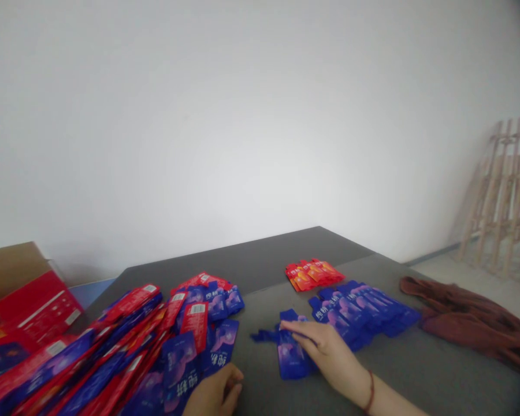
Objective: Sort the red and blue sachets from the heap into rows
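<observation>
My right hand (331, 352) lies over a blue packet (291, 361) on the dark table, its fingers pressed together and reaching left across it. Part of that packet is hidden under the hand. Close behind is a fanned row of blue packets (368, 312) with pinkish pictures. At the bottom middle, my left hand (214, 393) is curled closed with no object visible in it. It is beside a large heap of red and blue packets (125, 352), nearest a blue packet (179, 367) with white lettering. Whether it touches that packet, I cannot tell.
Farther back on the table (260, 268) is a small overlapping group of red-orange packets (312, 274). A brown cloth (472, 323) lies along the right edge. An open red carton (39, 306) stands at the left. Wooden racks (502, 196) lean by the white wall.
</observation>
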`<state>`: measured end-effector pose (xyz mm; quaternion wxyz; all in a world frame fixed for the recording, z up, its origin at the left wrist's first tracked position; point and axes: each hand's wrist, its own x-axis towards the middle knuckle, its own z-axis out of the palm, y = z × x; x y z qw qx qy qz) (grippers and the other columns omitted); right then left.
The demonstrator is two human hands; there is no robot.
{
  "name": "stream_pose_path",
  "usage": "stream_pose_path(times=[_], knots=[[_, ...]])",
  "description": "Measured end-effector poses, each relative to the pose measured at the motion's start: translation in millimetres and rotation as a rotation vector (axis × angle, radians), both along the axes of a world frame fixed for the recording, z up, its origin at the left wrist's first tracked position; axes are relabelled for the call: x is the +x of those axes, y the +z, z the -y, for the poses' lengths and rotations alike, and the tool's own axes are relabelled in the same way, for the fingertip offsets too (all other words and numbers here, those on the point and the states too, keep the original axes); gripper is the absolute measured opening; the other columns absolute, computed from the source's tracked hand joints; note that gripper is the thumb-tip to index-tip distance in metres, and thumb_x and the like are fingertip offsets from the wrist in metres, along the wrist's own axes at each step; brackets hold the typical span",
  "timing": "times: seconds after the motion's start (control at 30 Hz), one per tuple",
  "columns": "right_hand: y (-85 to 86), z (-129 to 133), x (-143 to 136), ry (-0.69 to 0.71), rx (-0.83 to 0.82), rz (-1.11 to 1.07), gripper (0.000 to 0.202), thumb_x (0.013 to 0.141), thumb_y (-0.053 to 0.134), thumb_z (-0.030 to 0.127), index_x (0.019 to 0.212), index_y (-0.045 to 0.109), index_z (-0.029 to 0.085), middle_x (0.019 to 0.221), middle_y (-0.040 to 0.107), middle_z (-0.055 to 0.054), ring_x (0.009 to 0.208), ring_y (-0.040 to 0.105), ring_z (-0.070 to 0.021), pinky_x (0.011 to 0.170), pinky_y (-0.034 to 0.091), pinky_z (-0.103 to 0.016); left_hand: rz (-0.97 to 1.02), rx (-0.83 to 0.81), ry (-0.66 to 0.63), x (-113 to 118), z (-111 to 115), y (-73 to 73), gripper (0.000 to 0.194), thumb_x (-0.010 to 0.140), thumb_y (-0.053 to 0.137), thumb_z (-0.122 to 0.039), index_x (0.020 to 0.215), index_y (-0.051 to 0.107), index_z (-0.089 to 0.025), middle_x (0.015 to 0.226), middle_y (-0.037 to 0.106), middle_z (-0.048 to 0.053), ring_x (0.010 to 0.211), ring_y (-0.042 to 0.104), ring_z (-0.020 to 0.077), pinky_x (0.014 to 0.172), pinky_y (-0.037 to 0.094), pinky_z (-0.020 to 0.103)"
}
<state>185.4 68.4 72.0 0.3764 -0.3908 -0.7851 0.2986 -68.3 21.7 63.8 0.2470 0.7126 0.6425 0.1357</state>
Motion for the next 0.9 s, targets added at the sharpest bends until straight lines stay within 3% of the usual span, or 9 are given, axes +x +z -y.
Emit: stream_pose_path(times=[0.1,0.17,0.3,0.4,0.53,0.67,0.73,0.8,0.9], knots=[[-3.8,-14.0,14.1,-0.042,0.375,0.306,0.045,0.086,0.041,0.008,0.126,0.059,0.019,0.128,0.061,-0.009,0.119,0.054,-0.0207,0.104,0.042,-0.04,-0.029,0.153,0.013,19.3,-1.0,1.3,0.032,0.081,0.041,-0.011,0.107,0.058,-0.02,0.097,0.067,0.002,0.091,0.063,0.0139,0.082,0.046,0.023],[-14.8,-14.5,10.2,-0.017,0.439,0.457,0.047,0.085,0.041,0.004,0.128,0.057,0.017,0.132,0.057,-0.01,0.123,0.051,-0.0219,0.105,0.04,-0.041,-0.036,0.229,-0.032,36.3,-2.2,-0.6,0.041,0.078,0.041,-0.009,0.115,0.055,-0.02,0.112,0.064,0.006,0.102,0.061,0.0157,0.089,0.046,0.027],[-28.1,1.1,-6.5,0.079,0.315,0.576,0.058,0.08,0.054,0.012,0.137,0.045,0.01,0.14,0.048,-0.015,0.13,0.042,-0.0263,0.109,0.034,-0.043,-0.077,0.313,-0.109,61.1,-8.9,-16.2,0.065,0.071,0.041,-0.007,0.136,0.039,-0.013,0.14,0.046,0.015,0.127,0.045,0.0218,0.106,0.038,0.039],[-19.8,10.7,-5.1,0.113,0.201,0.5,0.071,0.076,0.064,0.027,0.14,0.04,0.01,0.142,0.045,-0.017,0.131,0.041,-0.0279,0.11,0.033,-0.044,-0.107,0.285,-0.186,65.2,-13.3,-24.5,0.073,0.065,0.044,-0.009,0.138,0.039,-0.011,0.143,0.043,0.016,0.134,0.037,0.0252,0.111,0.031,0.044],[-10.1,7.9,14.0,0.015,0.179,0.423,0.058,0.082,0.058,0.03,0.137,0.047,0.016,0.142,0.045,-0.014,0.131,0.041,-0.0276,0.11,0.031,-0.047,-0.158,0.233,-0.257,66.2,-15.2,-18.7,0.081,0.059,0.046,-0.009,0.14,0.038,-0.01,0.147,0.038,0.014,0.137,0.032,0.0251,0.114,0.027,0.044],[-14.5,-0.2,28.1,-0.087,0.1,0.495,0.061,0.079,0.062,0.038,0.134,0.05,0.014,0.144,0.042,-0.017,0.133,0.037,-0.0307,0.11,0.029,-0.048,-0.173,0.215,-0.301,71.3,-18.6,-12.8,0.075,0.068,0.055,-0.022,0.141,0.038,-0.016,0.151,0.031,0.013,0.138,0.029,0.0295,0.113,0.025,0.05],[-15.6,-3.7,32.8,-0.045,0.077,0.517,0.059,0.081,0.059,0.04,0.134,0.051,0.015,0.144,0.043,-0.016,0.133,0.036,-0.0302,0.111,0.029,-0.048,-0.182,0.251,-0.323,70.8,-21.1,-14.4,0.067,0.074,0.054,-0.025,0.14,0.041,-0.022,0.151,0.033,0.009,0.138,0.03,0.0286,0.112,0.026,0.052],[-14.1,-6.9,37.8,0.024,0.077,0.513,0.056,0.081,0.057,0.033,0.134,0.052,0.018,0.143,0.044,-0.013,0.134,0.037,-0.0281,0.111,0.028,-0.046,-0.197,0.307,-0.349,66.2,-23.2,-17.9,0.064,0.075,0.05,-0.018,0.138,0.042,-0.025,0.149,0.036,0.007,0.137,0.033,0.0252,0.112,0.029,0.05],[-11.1,-9.7,43.5,0.087,0.081,0.512,0.059,0.076,0.057,0.023,0.135,0.051,0.021,0.145,0.043,-0.01,0.134,0.037,-0.0258,0.112,0.028,-0.044,-0.23,0.369,-0.374,56.5,-24.6,-22.8,0.063,0.072,0.052,-0.013,0.134,0.047,-0.021,0.148,0.039,0.009,0.135,0.036,0.025,0.11,0.033,0.048]])
